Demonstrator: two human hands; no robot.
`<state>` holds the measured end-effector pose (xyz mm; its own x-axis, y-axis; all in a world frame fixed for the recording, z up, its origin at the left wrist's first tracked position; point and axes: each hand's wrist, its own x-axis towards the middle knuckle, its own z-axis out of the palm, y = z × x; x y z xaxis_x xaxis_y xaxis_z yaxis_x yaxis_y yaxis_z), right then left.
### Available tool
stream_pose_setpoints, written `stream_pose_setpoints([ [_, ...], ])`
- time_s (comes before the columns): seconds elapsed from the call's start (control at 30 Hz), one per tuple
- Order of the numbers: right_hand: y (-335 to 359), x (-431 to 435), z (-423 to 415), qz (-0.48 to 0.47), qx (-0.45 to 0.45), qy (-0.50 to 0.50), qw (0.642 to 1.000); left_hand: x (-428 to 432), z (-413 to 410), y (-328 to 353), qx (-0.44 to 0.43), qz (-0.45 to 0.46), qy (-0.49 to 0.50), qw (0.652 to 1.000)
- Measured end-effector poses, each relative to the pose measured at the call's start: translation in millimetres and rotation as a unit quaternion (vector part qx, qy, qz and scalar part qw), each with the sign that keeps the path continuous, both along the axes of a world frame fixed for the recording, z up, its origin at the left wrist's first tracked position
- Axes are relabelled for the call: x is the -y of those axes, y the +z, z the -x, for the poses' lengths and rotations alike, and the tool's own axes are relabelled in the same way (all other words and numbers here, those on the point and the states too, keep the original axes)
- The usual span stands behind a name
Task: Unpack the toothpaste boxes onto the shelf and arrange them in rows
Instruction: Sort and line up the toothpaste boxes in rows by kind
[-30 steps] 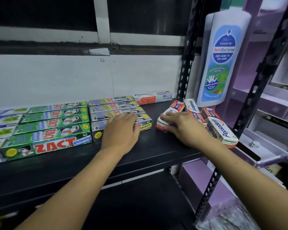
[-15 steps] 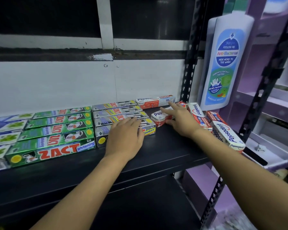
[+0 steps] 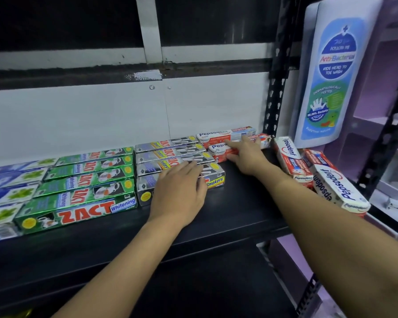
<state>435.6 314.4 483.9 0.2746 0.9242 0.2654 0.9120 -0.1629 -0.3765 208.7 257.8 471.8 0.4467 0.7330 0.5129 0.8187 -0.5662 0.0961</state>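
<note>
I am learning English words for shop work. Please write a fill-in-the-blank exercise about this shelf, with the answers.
The left hand rests on silver Zact boxes marked ____.
The right hand touches a red-and-white box of the brand ____.
The green Zact boxes carry the word ____.
The shelf board is coloured ____.
Missing words: Smokers; Pepsodent; Whitening; black.

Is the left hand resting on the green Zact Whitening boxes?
No, the left hand lies flat on the silver Zact Smokers boxes, just to the right of the green Zact Whitening boxes.
</note>
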Motion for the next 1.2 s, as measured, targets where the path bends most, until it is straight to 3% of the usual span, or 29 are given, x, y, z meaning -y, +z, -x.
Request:
stream_pose_setpoints([
  [0.23, -1, -2, 7, -0.04, 0.029, -0.005, 0.999, -1, -1, -2, 0.004, 0.001, -0.002, 1.0],
  [0.4, -9, -11, 1, -0.07, -0.03, -0.048, 0.996, -2, -2, -2, 0.009, -0.004, -0.001, 1.0],
  [1.2, -20, -29, -1, -0.02, 0.0, -0.049, 0.999, -2, -2, -2, 0.007, -0.001, -0.011, 1.0],
])
